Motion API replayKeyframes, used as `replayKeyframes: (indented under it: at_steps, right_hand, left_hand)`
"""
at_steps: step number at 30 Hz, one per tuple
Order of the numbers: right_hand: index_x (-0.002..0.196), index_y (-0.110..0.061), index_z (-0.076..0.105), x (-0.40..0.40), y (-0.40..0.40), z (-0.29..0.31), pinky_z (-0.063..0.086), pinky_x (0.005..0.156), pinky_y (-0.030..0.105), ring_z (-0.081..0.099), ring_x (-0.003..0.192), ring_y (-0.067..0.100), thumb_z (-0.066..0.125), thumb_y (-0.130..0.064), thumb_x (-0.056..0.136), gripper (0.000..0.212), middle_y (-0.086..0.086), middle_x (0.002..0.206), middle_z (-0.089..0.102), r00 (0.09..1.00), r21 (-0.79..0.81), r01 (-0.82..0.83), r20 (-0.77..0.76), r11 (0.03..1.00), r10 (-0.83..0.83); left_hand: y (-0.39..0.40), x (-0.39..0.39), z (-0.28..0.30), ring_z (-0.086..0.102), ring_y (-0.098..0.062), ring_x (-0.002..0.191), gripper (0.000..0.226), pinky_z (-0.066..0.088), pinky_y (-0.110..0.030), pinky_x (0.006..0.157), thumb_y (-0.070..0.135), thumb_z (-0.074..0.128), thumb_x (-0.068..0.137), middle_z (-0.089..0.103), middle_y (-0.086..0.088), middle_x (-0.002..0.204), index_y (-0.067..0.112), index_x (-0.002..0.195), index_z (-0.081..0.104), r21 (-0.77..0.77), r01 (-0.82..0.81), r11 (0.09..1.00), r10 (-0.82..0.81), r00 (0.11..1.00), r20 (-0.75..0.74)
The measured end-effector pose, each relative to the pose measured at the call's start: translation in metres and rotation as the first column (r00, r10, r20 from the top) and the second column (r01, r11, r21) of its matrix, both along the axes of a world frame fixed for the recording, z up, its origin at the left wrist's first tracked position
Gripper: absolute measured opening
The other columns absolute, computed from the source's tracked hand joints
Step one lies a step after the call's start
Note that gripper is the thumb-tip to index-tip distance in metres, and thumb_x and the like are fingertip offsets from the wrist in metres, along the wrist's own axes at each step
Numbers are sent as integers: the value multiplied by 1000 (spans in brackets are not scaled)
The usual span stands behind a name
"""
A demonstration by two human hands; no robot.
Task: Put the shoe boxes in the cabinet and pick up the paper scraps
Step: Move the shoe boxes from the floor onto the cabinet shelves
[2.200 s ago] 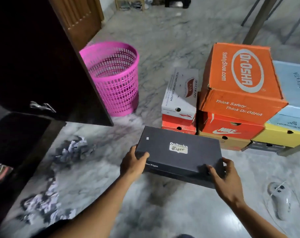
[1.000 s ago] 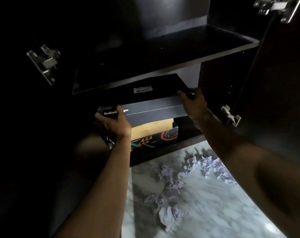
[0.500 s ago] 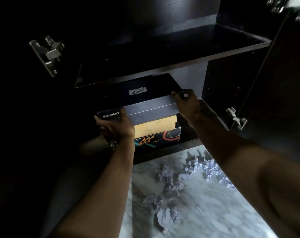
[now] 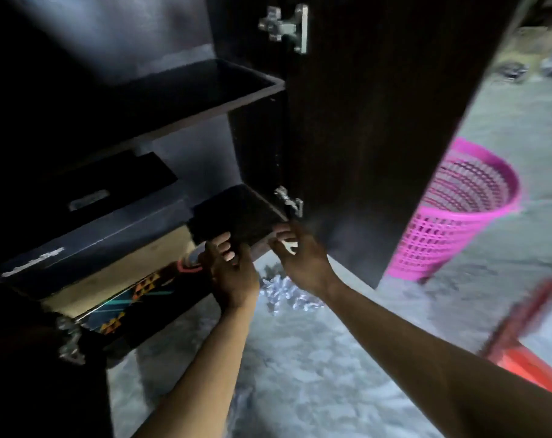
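Observation:
The black shoe box (image 4: pixel 94 230) lies on the lower shelf of the dark cabinet (image 4: pixel 186 99), stacked on a tan box with a coloured pattern (image 4: pixel 126 281). My left hand (image 4: pixel 232 273) and my right hand (image 4: pixel 300 259) hover close together just right of the boxes, at the shelf's front edge. Both hold nothing and their fingers are loosely apart. Crumpled paper scraps (image 4: pixel 284 295) lie on the marble floor right below my hands. The view is blurred by motion.
The open cabinet door (image 4: pixel 379 121) stands to the right of my hands. Beyond it a pink mesh basket (image 4: pixel 458 216) sits on the floor. An orange shoe box (image 4: pixel 527 352) shows blurred at the lower right. The upper shelf holds nothing.
Both hands have let go of the black shoe box, which now rests on the patterned box in the cabinet. They have drawn back to the right, and my view has swung right.

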State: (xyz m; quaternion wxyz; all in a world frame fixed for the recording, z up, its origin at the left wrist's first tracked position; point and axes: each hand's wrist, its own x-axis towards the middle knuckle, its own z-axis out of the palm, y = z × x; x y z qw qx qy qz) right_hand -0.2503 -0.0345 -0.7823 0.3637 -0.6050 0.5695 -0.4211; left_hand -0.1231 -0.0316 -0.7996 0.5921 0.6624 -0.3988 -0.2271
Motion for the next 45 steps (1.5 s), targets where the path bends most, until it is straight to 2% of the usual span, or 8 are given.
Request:
replayKeyframes:
  at_steps: [7,14,20,24,27,30,36,45]
  right_hand:
    - [117,-20,69,-133,110,-34,51,98,32,63,112,11,64,-29,96,23,-5,118,70,954,29,241,-190,970,-231]
    - [114,-17,69,-255,200,-44,50,97,41,60,111,25,54,-40,86,40,5,114,66,685,-71,694,-242,716,-687]
    - [138,-16,50,-327,246,-70,45,111,45,50,129,33,61,-33,89,53,12,138,47,342,59,939,-257,339,-904]
    - [151,-14,37,-324,249,-78,43,112,48,46,133,33,57,-46,87,74,12,147,44,268,-1,957,-372,289,-889]
    - [161,-14,21,-322,247,-76,31,119,53,29,147,39,55,-57,89,90,19,163,28,312,73,944,-503,320,-806]
    - [162,-16,17,-321,244,-71,24,121,55,20,151,39,49,-63,89,92,19,168,22,383,134,913,-607,385,-697]
    - [147,-21,46,-321,250,-68,37,102,48,39,128,32,50,-55,86,69,11,144,52,370,73,913,-560,401,-741]
    - [150,-11,33,-318,258,-84,46,105,47,52,128,38,60,-33,93,67,16,145,52,448,245,890,-318,384,-835]
  left_hand:
    - [55,-134,-31,66,-15,92,16,49,-15,75,15,60,88,70,-3,104,18,100,68,93,509,855,-514,857,32]
    - [111,-270,-58,66,-10,89,17,46,-16,68,15,66,93,72,-2,110,20,109,68,323,824,466,-856,512,-71]
    - [120,-374,-81,63,-21,110,50,47,-30,88,50,68,92,63,-7,134,26,134,56,453,864,219,-914,344,-216]
    - [115,-404,-98,53,-29,137,87,43,-49,113,75,58,86,48,-6,158,30,156,35,514,856,62,-873,296,-387]
    - [116,-411,-101,67,-18,117,57,53,-37,89,79,52,86,68,5,136,44,130,63,446,893,-59,-860,181,-477]
    - [117,-408,-103,71,-11,105,33,54,-37,91,77,54,86,77,13,111,54,94,76,417,905,-84,-872,135,-470]
    - [120,-392,-98,74,-14,92,38,57,-35,84,61,50,98,79,4,102,32,103,74,486,874,33,-881,255,-399]
    - [117,-336,-107,71,-22,109,45,60,-49,95,69,54,90,70,0,121,39,122,63,467,884,7,-796,288,-533]
